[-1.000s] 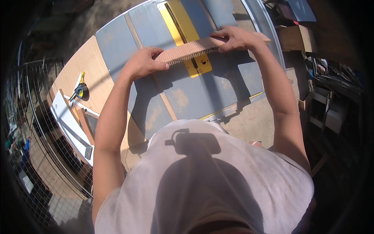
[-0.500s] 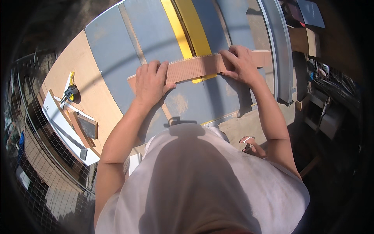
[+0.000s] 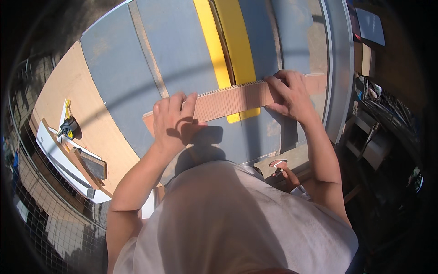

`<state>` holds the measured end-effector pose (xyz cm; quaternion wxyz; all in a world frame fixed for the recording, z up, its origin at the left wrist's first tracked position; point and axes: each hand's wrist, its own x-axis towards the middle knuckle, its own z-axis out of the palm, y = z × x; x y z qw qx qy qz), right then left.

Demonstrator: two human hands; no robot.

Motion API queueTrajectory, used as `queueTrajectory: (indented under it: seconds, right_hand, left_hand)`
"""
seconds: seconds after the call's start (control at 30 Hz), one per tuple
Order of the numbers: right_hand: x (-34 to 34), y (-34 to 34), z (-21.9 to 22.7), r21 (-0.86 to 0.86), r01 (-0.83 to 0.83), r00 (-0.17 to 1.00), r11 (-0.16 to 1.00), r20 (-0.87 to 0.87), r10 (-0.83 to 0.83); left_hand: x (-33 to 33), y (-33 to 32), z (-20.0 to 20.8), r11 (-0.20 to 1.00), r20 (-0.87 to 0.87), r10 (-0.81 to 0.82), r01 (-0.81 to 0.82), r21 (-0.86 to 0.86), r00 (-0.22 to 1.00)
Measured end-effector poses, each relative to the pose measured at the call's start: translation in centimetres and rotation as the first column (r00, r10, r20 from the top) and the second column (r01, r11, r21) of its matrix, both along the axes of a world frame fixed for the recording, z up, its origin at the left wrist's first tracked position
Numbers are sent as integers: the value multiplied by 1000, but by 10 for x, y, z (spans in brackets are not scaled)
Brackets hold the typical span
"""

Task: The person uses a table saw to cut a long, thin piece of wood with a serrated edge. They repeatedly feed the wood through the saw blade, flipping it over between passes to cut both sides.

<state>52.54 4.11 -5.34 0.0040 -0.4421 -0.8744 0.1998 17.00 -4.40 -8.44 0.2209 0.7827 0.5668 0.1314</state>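
Observation:
A long kerfed wooden strip (image 3: pixel 221 102), its face lined with many close parallel cuts and its top edge toothed, lies across a blue-grey saw table (image 3: pixel 178 55). It crosses the yellow insert (image 3: pixel 237 45) and the dark slot in it. My left hand (image 3: pixel 173 118) grips the strip's left part, fingers over the top edge. Farther right, my right hand (image 3: pixel 289 96) pinches it, fingertips over the top and thumb low on the near face. The strip's right end passes beyond that hand toward the metal fence (image 3: pixel 337 68). No blade shows.
To the left, a plywood panel (image 3: pixel 64 80) carries a tape measure (image 3: pixel 68 127) and several wood and white offcuts (image 3: pixel 84 164). A wire mesh fence (image 3: pixel 59 219) stands beyond. A foot in a sandal (image 3: pixel 278 163) shows below the table. Boxes and scraps (image 3: pixel 372 146) lie at right.
The view has shifted, and the table, hands and strip sit lower in it. A head-shaped shadow now falls across my left hand. Both hands keep hold of the strip.

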Motion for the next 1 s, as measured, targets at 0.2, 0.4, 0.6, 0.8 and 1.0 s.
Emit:
queueTrajectory:
  seconds: [0.2, 0.4, 0.6, 0.8, 1.0]
  right_hand:
    - [0, 0, -1, 13, -4, 1000, 1000, -8, 4]
    - [2, 2, -2, -8, -5, 1000, 1000, 13, 5]
    - [0, 3, 0, -22, -2, 1000, 1000, 13, 2]
    - [0, 2, 0, -22, 0, 1000, 1000, 26, 1]
    - [0, 6, -2, -13, 2, 1000, 1000, 19, -2]
  left_hand:
    - [-1, 2, 0, 1000, 14, -10, 10, -13, 1000]
    - [-1, 3, -3, 1000, 20, -14, 15, -19, 1000]
    - [-1, 3, -4, 1000, 41, -3, 2, 19, 999]
    - [-2, 3, -7, 1000, 47, -15, 14, 27, 999]
    - [-1, 8, -2, 1000, 26, -5, 5, 7, 1000]
